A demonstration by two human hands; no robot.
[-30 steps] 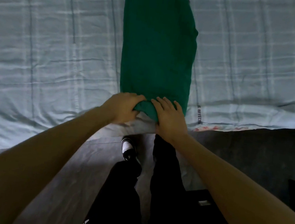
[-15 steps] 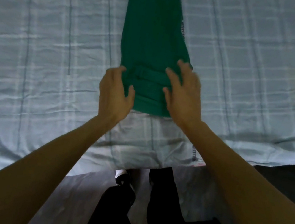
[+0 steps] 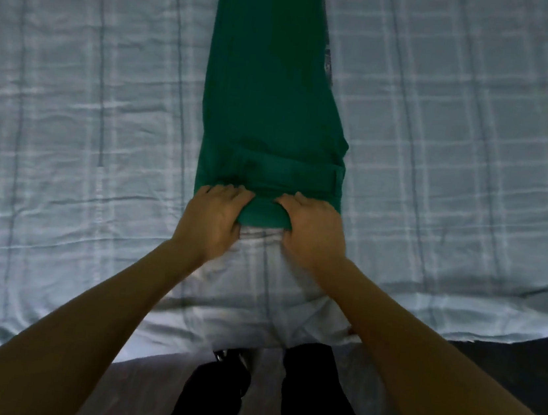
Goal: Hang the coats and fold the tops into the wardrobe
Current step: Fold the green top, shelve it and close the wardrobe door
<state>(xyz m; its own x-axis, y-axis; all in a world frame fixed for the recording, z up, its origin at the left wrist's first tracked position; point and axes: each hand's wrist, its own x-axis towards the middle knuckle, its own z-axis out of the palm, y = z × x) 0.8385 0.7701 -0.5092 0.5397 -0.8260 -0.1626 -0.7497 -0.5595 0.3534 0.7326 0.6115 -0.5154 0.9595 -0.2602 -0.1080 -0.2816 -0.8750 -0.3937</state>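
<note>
Head view: a green top (image 3: 270,110), already narrowed into a long strip, lies lengthwise on the checked bedsheet (image 3: 70,113), its near end doubled into a small fold. The left hand (image 3: 212,220) and right hand (image 3: 311,232) each grip a corner of that fold, fingers curled over the cloth with thumbs underneath, probably so both sides roll evenly. Flat sheet lies open on either side and beyond. The bed's edge (image 3: 457,330) runs close behind the wrists.

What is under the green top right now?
The green top lies on the pale checked bedsheet. Both hands, left hand and right hand, grip its near folded edge; anything beneath the fabric is hidden.
</note>
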